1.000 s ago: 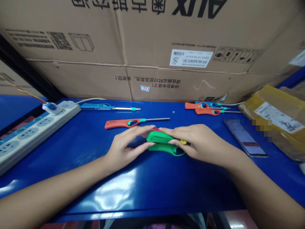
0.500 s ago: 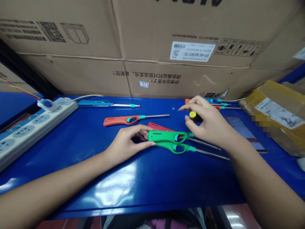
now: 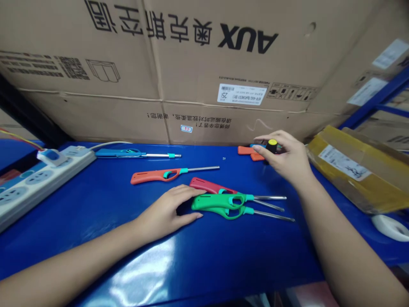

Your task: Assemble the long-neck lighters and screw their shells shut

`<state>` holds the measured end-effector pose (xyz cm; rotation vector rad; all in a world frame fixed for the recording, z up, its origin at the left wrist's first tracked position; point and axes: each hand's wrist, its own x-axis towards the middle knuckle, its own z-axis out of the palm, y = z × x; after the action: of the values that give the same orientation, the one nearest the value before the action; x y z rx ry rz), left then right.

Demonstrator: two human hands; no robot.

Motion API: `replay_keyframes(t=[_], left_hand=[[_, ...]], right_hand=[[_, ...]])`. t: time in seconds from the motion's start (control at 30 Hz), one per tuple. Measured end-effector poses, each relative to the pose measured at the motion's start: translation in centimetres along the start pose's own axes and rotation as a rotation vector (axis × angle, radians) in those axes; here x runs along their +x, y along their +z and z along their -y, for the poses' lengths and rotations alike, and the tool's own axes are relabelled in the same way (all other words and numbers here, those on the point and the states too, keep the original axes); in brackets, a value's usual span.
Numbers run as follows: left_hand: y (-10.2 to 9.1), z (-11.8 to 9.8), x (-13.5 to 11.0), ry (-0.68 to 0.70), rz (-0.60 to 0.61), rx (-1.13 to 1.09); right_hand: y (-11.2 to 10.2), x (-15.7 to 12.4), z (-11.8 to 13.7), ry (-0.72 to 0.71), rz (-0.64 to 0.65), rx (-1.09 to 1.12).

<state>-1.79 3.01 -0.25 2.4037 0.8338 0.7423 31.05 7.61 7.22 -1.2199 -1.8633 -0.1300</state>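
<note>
Just ahead of the left fingertips, a red lighter and two green ones, an upper green lighter and a lower green lighter, lie overlapped on the blue table, their metal rods pointing away from that hand. The left hand is slack: its fingers curve around the handle ends, the forefinger at the upper one, while the thumb rests apart below, grasping nothing. The right hand pinches a black handle with a yellow end; any shaft is hidden. Beneath and left of those fingers show two orange handles and a bit of blue; contact with them cannot be told.

Judged by the layout, the work is under way, not complete: three lighters sit gathered by the left fingers, while a lone orange lighter and a blue lighter lie apart, beyond that hand. Tiny metal pieces lie left of the right fingertips. Whether any lighter is finished is not visible.

Half a second ago, the left thumb was against the green lighters; now it is off them. The right hand, earlier nearer the gathered group, is now over the orange handles.
</note>
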Motion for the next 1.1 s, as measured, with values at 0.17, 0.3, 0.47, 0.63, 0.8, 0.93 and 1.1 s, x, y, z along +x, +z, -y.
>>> replay_keyframes(t=[0.17, 0.3, 0.47, 0.63, 0.8, 0.93, 1.1], left_hand=[[-0.1, -0.5, -0.1, 0.003, -0.013, 0.025], [-0.1, -0.4, 0.0, -0.009, -0.008, 0.045], [-0.1, -0.1, -0.1, -0.020, 0.018, 0.040], [-0.1, -0.1, -0.2, -0.025, 0.028, 0.032], [-0.2, -0.1, -0.2, 0.009, 0.003, -0.013], [-0.2, -0.3, -0.1, 0.043, 0.010, 0.000], [-0.3, -0.8, -0.1, 0.041, -0.048, 0.029]], right_hand=[[1.6, -0.5, 0.8, 0.022, -0.095, 0.042], [2.5, -0.9, 0.3, 0.072, -0.094, 0.018], [3.7, -1.3, -0.3, 0.243, -0.038, 0.236], [4.6, -1.7, -0.1, 0.220, 0.000, 0.301], [4.1, -1.4, 0.4, 0.247, -0.133, 0.386], [2.8, -0.8, 1.5, 0.372, -0.244, 0.557], [1.9, -0.4, 3.7, 0.531, -0.282, 0.856]])
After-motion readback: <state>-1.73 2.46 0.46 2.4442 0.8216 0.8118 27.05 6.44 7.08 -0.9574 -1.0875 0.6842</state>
